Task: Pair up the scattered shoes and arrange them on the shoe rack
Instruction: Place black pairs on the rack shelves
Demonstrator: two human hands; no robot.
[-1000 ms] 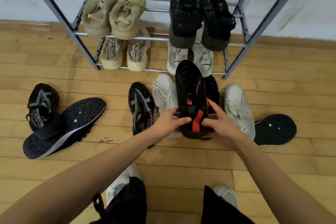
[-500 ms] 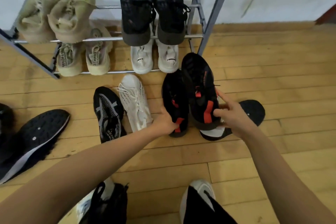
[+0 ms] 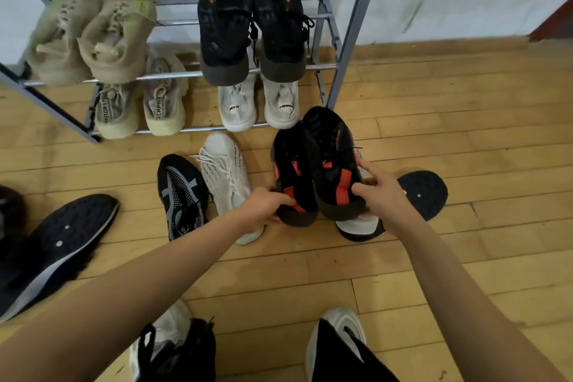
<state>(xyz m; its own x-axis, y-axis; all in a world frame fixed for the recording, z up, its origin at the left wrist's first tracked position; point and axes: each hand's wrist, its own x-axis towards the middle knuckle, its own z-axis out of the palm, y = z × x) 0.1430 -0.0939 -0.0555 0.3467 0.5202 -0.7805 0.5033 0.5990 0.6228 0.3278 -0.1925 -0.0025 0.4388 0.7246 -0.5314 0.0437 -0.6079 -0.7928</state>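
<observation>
Two black knit sneakers with red-orange heel panels [image 3: 313,164] sit side by side, toes toward the grey metal shoe rack [image 3: 352,25], over the wooden floor [image 3: 465,121] just in front of the rack's right front leg. The left hand [image 3: 268,206] curls its fingers around the heel of the left shoe. The right hand [image 3: 386,197] grips the heel of the right one, thumb pressed on the red panel. Whether the soles rest on the floor or hang just above it I cannot tell. The pair looks matched, so the step in hand is likely levelling the two heels and carrying the shoes to the rack as one. Doing it well means keeping both heels held close so neither shoe twists, and lifting clear of the upturned black-soled shoe [image 3: 424,192] just beside the right hand. Both visible tiers already carry two pairs each: olive knit sneakers [image 3: 93,31] and black sneakers [image 3: 251,28] above, beige sneakers [image 3: 139,105] and white sneakers [image 3: 257,105] below. The pair therefore probably belongs on a higher bar, toes inward and heels at the front rail. A white lace-up sneaker [image 3: 224,170] and a black sneaker with grey stripes [image 3: 181,195] lie on the floor near the left hand, not yet paired.
</observation>
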